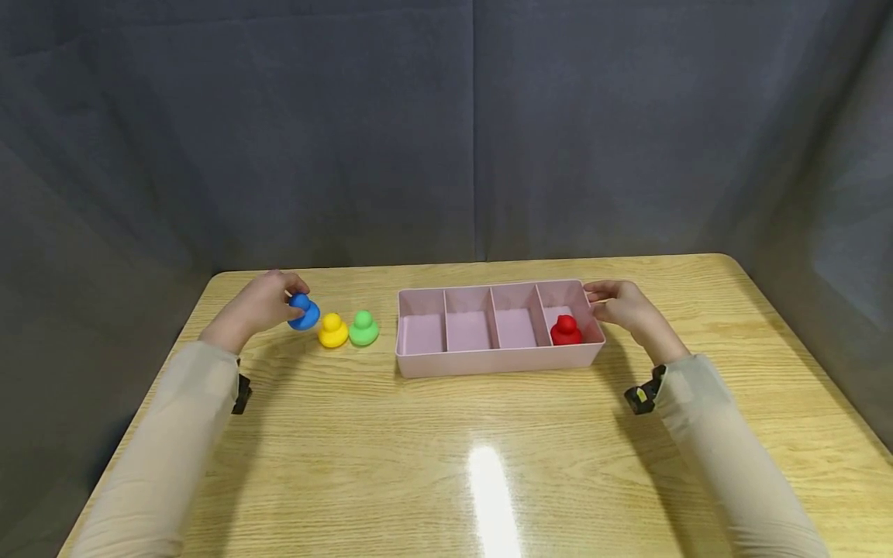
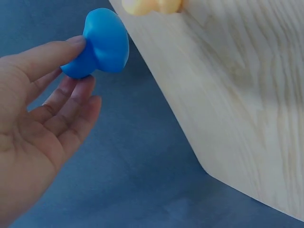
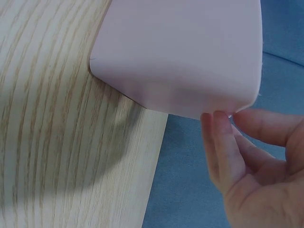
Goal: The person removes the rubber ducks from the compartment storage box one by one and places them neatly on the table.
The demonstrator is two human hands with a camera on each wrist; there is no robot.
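My left hand [image 1: 291, 301] pinches a blue duck-shaped toy [image 1: 305, 312] at the table's left, just left of a yellow toy [image 1: 333, 331] and a green toy [image 1: 363, 328]. In the left wrist view the blue toy [image 2: 102, 45] sits between thumb and fingertips [image 2: 78, 83], lifted beside the table edge, and the yellow toy [image 2: 152, 5] shows at the top. A pink four-compartment tray [image 1: 498, 358] holds a red toy [image 1: 566, 331] in its rightmost compartment. My right hand [image 1: 598, 301] touches the tray's right end. Its fingertips [image 3: 216, 121] meet the tray [image 3: 185, 52] at its corner, thumb apart.
The wooden table [image 1: 446, 465] has rounded corners and a bright light glare near its front middle. A dark blue-grey cloth backdrop [image 1: 446, 132] surrounds it on three sides. The tray's three left compartments hold nothing.
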